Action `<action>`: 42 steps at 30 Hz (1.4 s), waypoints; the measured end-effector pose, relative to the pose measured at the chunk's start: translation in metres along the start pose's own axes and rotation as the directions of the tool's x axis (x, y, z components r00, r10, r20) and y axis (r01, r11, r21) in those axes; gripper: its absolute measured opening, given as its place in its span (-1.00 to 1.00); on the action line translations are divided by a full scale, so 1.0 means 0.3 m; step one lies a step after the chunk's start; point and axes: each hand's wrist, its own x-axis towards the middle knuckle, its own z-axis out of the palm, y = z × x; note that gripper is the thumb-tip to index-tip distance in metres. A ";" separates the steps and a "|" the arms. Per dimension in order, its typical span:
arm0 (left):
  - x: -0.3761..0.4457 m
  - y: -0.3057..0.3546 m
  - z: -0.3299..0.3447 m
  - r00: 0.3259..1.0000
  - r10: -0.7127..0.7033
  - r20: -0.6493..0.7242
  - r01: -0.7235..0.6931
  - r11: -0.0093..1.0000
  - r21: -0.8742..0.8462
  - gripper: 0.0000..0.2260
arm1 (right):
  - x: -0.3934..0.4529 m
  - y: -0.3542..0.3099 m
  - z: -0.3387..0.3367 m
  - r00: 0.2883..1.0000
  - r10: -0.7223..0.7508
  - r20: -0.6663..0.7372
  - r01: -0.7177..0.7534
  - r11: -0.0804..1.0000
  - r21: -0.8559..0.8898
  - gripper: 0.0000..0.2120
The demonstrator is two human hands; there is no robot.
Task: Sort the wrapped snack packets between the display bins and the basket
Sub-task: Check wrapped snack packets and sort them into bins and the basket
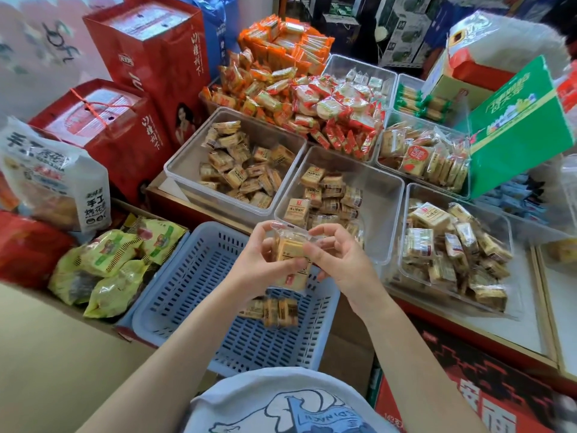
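Both hands hold one clear-wrapped tan snack packet (pixel 290 257) above the blue slotted basket (pixel 193 276). My left hand (pixel 259 264) grips its left side and my right hand (pixel 340 260) pinches its upper right edge. A few similar packets (pixel 274 309) lie on the basket floor, partly hidden by my hands. Behind stand clear display bins of tan packets: one at the middle left (pixel 184 164), one straight ahead (pixel 384 195), one on the right (pixel 505 226).
Red gift boxes (pixel 150 57) and a white bag (pixel 53 179) stand at the left. Yellow-green bags (pixel 106 270) lie left of the basket. Orange and red packets (pixel 296 98) are heaped at the back. A green box (pixel 515 126) leans at the right.
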 end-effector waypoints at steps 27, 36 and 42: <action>0.056 0.044 -0.031 0.994 -0.104 0.042 0.104 0.994 -0.011 -0.88 | 0.030 -0.002 0.044 0.986 0.021 -0.164 -0.016 0.999 0.032 -0.88; 0.134 0.026 -0.049 0.970 -0.122 0.212 0.139 0.988 -0.068 -0.43 | 0.094 0.001 0.055 0.910 0.115 -0.398 -0.055 0.986 0.160 -0.84; 0.234 0.011 -0.075 0.980 -0.185 0.079 0.192 0.977 -0.095 -0.33 | 0.133 0.039 0.099 0.957 0.245 -0.154 -0.195 0.940 0.280 -0.43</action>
